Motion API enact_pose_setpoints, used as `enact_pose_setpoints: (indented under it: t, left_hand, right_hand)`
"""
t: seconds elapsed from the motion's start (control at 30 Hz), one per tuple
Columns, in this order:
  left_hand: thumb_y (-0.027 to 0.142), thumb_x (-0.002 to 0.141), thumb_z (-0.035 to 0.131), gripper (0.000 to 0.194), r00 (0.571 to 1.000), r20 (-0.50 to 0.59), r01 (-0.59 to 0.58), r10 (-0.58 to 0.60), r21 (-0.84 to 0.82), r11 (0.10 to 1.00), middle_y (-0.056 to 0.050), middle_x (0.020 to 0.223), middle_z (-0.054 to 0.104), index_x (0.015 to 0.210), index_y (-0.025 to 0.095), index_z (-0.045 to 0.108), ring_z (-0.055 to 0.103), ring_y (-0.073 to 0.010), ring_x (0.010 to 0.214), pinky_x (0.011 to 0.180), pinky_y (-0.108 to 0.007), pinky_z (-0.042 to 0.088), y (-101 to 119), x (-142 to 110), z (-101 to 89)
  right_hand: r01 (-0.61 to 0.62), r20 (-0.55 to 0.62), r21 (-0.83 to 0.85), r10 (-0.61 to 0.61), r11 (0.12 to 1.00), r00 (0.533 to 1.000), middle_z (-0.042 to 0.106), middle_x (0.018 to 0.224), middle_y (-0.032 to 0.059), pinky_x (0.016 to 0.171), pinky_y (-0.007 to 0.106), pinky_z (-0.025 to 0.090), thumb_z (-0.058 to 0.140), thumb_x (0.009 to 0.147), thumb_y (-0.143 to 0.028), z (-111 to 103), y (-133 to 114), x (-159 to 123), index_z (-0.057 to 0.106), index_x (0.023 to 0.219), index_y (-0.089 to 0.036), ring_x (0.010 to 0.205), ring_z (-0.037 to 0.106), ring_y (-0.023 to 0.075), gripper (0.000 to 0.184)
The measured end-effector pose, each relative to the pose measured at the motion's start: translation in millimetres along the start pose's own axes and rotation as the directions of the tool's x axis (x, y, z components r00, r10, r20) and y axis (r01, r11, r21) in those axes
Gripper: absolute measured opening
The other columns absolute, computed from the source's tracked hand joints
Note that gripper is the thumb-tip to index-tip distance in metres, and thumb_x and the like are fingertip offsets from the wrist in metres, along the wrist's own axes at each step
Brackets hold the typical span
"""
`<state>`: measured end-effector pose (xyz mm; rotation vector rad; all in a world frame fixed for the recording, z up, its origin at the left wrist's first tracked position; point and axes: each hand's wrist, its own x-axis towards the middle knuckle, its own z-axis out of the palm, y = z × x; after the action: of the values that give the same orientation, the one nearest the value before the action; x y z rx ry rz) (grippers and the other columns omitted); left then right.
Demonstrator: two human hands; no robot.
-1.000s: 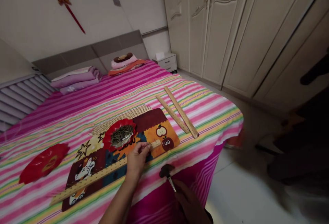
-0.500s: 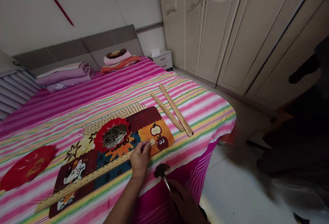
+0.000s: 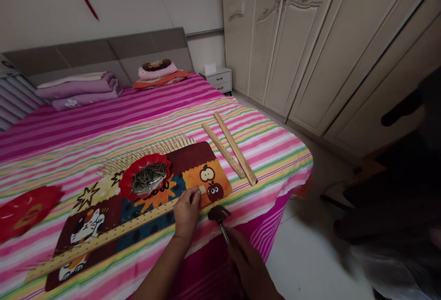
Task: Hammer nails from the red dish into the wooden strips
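Observation:
My left hand (image 3: 187, 212) rests on the right end of a long wooden strip (image 3: 103, 238) with a row of holes, its fingers pinched together near the strip's tip. What they pinch is too small to make out. The strip lies across a colourful cartoon mat (image 3: 144, 199) on the striped bed. My right hand (image 3: 250, 268) grips the handle of a small hammer (image 3: 218, 216), its dark head hovering just right of my left hand. A red dish of metal nails (image 3: 146, 179) sits on the mat behind the strip.
Two more wooden strips (image 3: 229, 150) lie side by side to the right of the mat. A strip studded with upright nails (image 3: 151, 152) lies behind the dish. Another red dish (image 3: 25, 208) sits at far left. Folded bedding (image 3: 77, 89) lies at the headboard; wardrobes (image 3: 275, 38) stand right.
The hammer head has risen and moved closer to my left hand. My left hand stays pinched at the strip's right end. The camera has shifted slightly.

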<state>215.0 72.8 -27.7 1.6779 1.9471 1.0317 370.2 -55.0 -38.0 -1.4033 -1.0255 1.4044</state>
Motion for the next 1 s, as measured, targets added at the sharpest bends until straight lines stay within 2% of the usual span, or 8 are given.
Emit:
enact_pose_setpoints:
  t: [0.07, 0.1, 0.17, 0.27, 0.57, 0.63, 0.83, 1.0]
  left_hand:
    - [0.035, 0.074, 0.050, 0.020, 1.000, -0.004, -0.015, 0.015, 0.012, 1.000, -0.002, 0.081, 0.070, 0.076, 0.022, 0.065, 0.063, -0.0175, 0.078, 0.075, -0.028, 0.045, -2, 0, 1.6]
    - [0.035, 0.074, 0.051, 0.019, 1.000, -0.005, -0.021, 0.021, 0.017, 1.000, -0.002, 0.080, 0.070, 0.076, 0.022, 0.064, 0.062, -0.0175, 0.078, 0.075, -0.028, 0.045, -3, 0, 2.4]
    - [0.035, 0.074, 0.051, 0.019, 0.999, -0.003, -0.035, 0.035, 0.024, 0.999, -0.002, 0.080, 0.069, 0.077, 0.022, 0.064, 0.062, -0.0173, 0.078, 0.074, -0.027, 0.045, -4, -1, 3.5]
    - [0.033, 0.076, 0.050, 0.018, 0.998, 0.006, -0.055, 0.054, 0.040, 0.998, -0.002, 0.079, 0.068, 0.076, 0.021, 0.063, 0.061, -0.0166, 0.077, 0.072, -0.026, 0.043, -4, -2, 3.9]
    - [0.030, 0.078, 0.048, 0.017, 0.999, 0.039, -0.033, 0.030, 0.079, 0.996, -0.001, 0.074, 0.065, 0.075, 0.021, 0.062, 0.058, -0.0154, 0.071, 0.068, -0.025, 0.040, -2, -3, 4.7]
    - [0.030, 0.079, 0.047, 0.018, 0.999, 0.045, -0.028, 0.024, 0.104, 0.994, -0.001, 0.071, 0.063, 0.073, 0.021, 0.062, 0.057, -0.0148, 0.069, 0.065, -0.025, 0.039, -2, -4, 4.9]
    - [0.029, 0.079, 0.047, 0.017, 0.998, 0.033, -0.049, 0.046, 0.089, 0.995, -0.001, 0.072, 0.064, 0.072, 0.021, 0.061, 0.058, -0.0148, 0.071, 0.067, -0.025, 0.040, 0, -3, 4.0]
    - [0.029, 0.077, 0.048, 0.016, 0.998, 0.013, -0.054, 0.054, 0.073, 0.996, -0.001, 0.070, 0.063, 0.070, 0.021, 0.060, 0.059, -0.0157, 0.071, 0.068, -0.026, 0.042, 1, -3, 4.6]
  right_hand:
    - [0.043, 0.017, -0.020, -0.043, 0.999, 0.999, 0.058, 0.059, -0.0031, 0.055, 0.025, 0.043, 0.047, 0.084, -0.031, -4, -23, 7, 0.057, 0.119, -0.019, 0.057, 0.055, 0.0148, 0.039]
    - [0.059, 0.025, -0.019, -0.058, 0.998, 0.998, 0.051, 0.053, -0.0059, 0.049, 0.023, 0.039, 0.046, 0.084, -0.031, -4, -34, 11, 0.056, 0.120, -0.018, 0.049, 0.049, 0.0131, 0.039]
    - [0.089, 0.047, -0.008, -0.089, 0.996, 0.995, 0.044, 0.049, -0.0086, 0.044, 0.021, 0.034, 0.044, 0.086, -0.030, -4, -52, 19, 0.054, 0.121, -0.018, 0.042, 0.040, 0.0104, 0.039]
    - [0.145, 0.089, -0.040, -0.141, 0.989, 0.986, 0.042, 0.048, -0.0098, 0.041, 0.020, 0.031, 0.042, 0.087, -0.027, 0, -68, 30, 0.051, 0.123, -0.019, 0.040, 0.037, 0.0090, 0.038]
    - [0.369, 0.171, -0.323, -0.330, 0.871, 0.928, 0.053, 0.057, -0.0044, 0.049, 0.023, 0.039, 0.040, 0.089, -0.023, 11, -80, 48, 0.052, 0.124, -0.024, 0.049, 0.050, 0.0127, 0.036]
    - [0.371, 0.172, -0.354, -0.330, 0.858, 0.928, 0.054, 0.058, -0.0035, 0.050, 0.023, 0.040, 0.041, 0.088, -0.021, 12, -81, 47, 0.055, 0.120, -0.023, 0.051, 0.051, 0.0137, 0.036]
    - [0.252, 0.094, -0.274, -0.235, 0.928, 0.967, 0.043, 0.048, -0.0077, 0.041, 0.021, 0.034, 0.039, 0.090, -0.031, 10, -80, 33, 0.050, 0.126, -0.020, 0.040, 0.041, 0.0118, 0.039]
    - [0.251, 0.080, -0.247, -0.239, 0.936, 0.968, 0.043, 0.050, -0.0069, 0.043, 0.022, 0.033, 0.041, 0.088, -0.031, 10, -80, 31, 0.052, 0.124, -0.019, 0.042, 0.039, 0.0110, 0.040]
